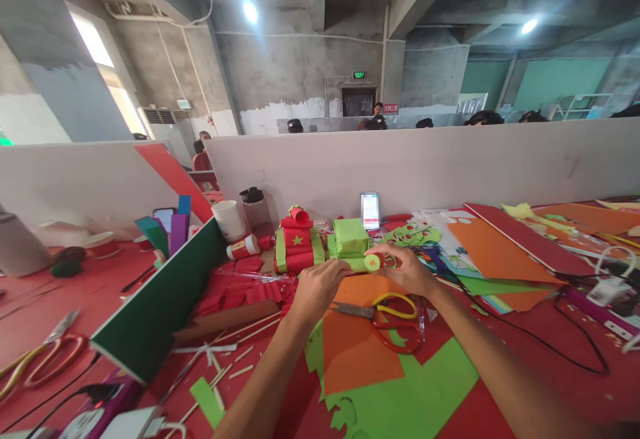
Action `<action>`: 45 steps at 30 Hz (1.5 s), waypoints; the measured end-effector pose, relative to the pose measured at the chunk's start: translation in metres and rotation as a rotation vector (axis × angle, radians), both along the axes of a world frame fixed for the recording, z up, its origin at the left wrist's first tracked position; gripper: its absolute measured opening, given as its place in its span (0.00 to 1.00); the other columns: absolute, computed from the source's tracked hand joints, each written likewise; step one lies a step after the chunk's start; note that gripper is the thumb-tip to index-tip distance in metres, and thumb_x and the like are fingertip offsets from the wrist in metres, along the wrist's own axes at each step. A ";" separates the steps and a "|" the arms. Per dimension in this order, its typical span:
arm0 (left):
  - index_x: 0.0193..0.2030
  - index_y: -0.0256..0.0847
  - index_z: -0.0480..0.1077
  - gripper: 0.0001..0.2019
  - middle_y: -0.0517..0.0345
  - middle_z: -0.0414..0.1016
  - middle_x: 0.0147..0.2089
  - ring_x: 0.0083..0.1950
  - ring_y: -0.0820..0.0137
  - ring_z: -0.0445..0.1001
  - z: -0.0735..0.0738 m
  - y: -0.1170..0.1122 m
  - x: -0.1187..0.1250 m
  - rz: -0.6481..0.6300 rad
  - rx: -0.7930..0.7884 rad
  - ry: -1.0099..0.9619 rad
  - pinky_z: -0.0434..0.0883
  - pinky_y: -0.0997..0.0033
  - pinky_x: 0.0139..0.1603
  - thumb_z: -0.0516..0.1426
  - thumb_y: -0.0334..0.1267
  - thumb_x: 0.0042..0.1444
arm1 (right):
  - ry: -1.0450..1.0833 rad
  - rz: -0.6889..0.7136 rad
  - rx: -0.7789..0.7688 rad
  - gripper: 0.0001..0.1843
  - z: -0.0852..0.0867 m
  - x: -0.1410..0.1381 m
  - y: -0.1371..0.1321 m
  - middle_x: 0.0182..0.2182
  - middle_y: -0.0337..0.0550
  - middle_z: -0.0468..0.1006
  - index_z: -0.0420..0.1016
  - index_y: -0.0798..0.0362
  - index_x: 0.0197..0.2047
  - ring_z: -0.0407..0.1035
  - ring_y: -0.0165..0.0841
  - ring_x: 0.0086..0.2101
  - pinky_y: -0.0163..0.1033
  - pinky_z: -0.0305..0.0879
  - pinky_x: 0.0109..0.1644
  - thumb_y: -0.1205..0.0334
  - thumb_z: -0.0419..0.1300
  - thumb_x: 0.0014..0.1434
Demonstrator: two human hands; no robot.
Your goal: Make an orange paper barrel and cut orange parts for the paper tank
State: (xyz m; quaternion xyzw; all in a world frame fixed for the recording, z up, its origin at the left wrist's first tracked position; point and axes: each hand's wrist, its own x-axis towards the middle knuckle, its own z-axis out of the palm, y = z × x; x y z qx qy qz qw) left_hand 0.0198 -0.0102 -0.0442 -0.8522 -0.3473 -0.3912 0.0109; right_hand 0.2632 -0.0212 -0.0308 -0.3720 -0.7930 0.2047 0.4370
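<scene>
My left hand (pixel 316 287) and my right hand (pixel 404 269) both grip a light green paper roll (pixel 361 263) held lying sideways above the red table. The roll's round end cap, with a small orange mark, faces me between the right fingers. Just behind it stand a green paper box (pixel 350 235) and a red paper craft with a green star and green bands (pixel 296 244). Under my hands lie scissors with yellow and red handles (pixel 390 312) on orange paper (pixel 350 345).
A green board (pixel 160 305) leans at the left. White cups (pixel 229 219), a dark-lidded bottle (pixel 256 209) and a phone (pixel 370 209) stand by the white partition (pixel 425 165). Orange, red and green sheets cover the right side. More scissors (pixel 47 352) lie far left. Other people sit beyond.
</scene>
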 end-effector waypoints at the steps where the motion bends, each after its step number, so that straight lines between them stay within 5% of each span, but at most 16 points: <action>1: 0.40 0.44 0.72 0.11 0.60 0.81 0.38 0.35 0.74 0.77 0.000 0.000 0.000 -0.016 -0.042 0.003 0.66 0.79 0.36 0.49 0.40 0.68 | 0.008 -0.009 0.015 0.18 0.000 0.000 0.000 0.46 0.46 0.79 0.76 0.48 0.50 0.72 0.41 0.46 0.44 0.69 0.51 0.54 0.65 0.57; 7: 0.40 0.44 0.69 0.12 0.60 0.78 0.37 0.34 0.74 0.75 0.003 -0.004 0.001 -0.069 -0.118 0.119 0.63 0.78 0.32 0.47 0.42 0.69 | 0.051 -0.055 0.033 0.19 -0.001 0.002 0.002 0.44 0.45 0.79 0.77 0.48 0.49 0.72 0.41 0.44 0.45 0.68 0.51 0.53 0.67 0.55; 13: 0.38 0.43 0.69 0.15 0.59 0.75 0.33 0.32 0.72 0.74 0.004 -0.006 0.002 -0.056 -0.075 0.184 0.59 0.77 0.29 0.44 0.43 0.69 | 0.356 0.014 -0.126 0.25 -0.004 0.005 0.006 0.45 0.48 0.80 0.73 0.49 0.52 0.75 0.41 0.42 0.44 0.71 0.48 0.47 0.66 0.55; 20: 0.42 0.46 0.72 0.11 0.59 0.81 0.37 0.36 0.68 0.79 -0.001 0.002 0.005 0.132 -0.220 0.159 0.62 0.76 0.33 0.48 0.41 0.68 | 0.572 0.077 -0.286 0.35 0.002 0.005 0.002 0.43 0.49 0.81 0.57 0.44 0.62 0.77 0.41 0.41 0.41 0.73 0.39 0.47 0.66 0.56; 25: 0.35 0.46 0.74 0.06 0.62 0.81 0.33 0.33 0.67 0.78 0.002 0.001 0.006 0.199 -0.300 0.130 0.60 0.76 0.30 0.57 0.42 0.61 | 0.555 0.054 -0.289 0.29 0.001 0.003 0.002 0.45 0.48 0.80 0.60 0.44 0.55 0.77 0.41 0.40 0.39 0.73 0.34 0.46 0.65 0.56; 36: 0.39 0.47 0.75 0.10 0.60 0.81 0.33 0.33 0.67 0.78 0.003 0.001 0.008 0.138 -0.337 0.197 0.59 0.76 0.29 0.52 0.38 0.64 | 0.714 -0.064 -0.395 0.26 -0.005 0.006 0.013 0.36 0.41 0.80 0.63 0.44 0.51 0.77 0.37 0.33 0.35 0.70 0.28 0.48 0.67 0.53; 42: 0.30 0.42 0.72 0.09 0.60 0.78 0.30 0.30 0.71 0.74 -0.001 0.001 0.011 -0.087 -0.490 -0.056 0.64 0.75 0.30 0.60 0.43 0.57 | 0.755 -0.107 -0.453 0.22 -0.010 0.009 0.019 0.32 0.39 0.79 0.65 0.46 0.47 0.75 0.35 0.31 0.35 0.69 0.28 0.49 0.67 0.53; 45: 0.28 0.40 0.68 0.13 0.55 0.79 0.37 0.34 0.70 0.75 -0.003 0.002 0.013 -0.157 -0.539 -0.260 0.68 0.74 0.34 0.58 0.46 0.58 | 0.637 -0.014 -0.502 0.22 -0.009 0.008 0.015 0.35 0.41 0.79 0.65 0.46 0.48 0.76 0.37 0.36 0.37 0.71 0.34 0.50 0.67 0.54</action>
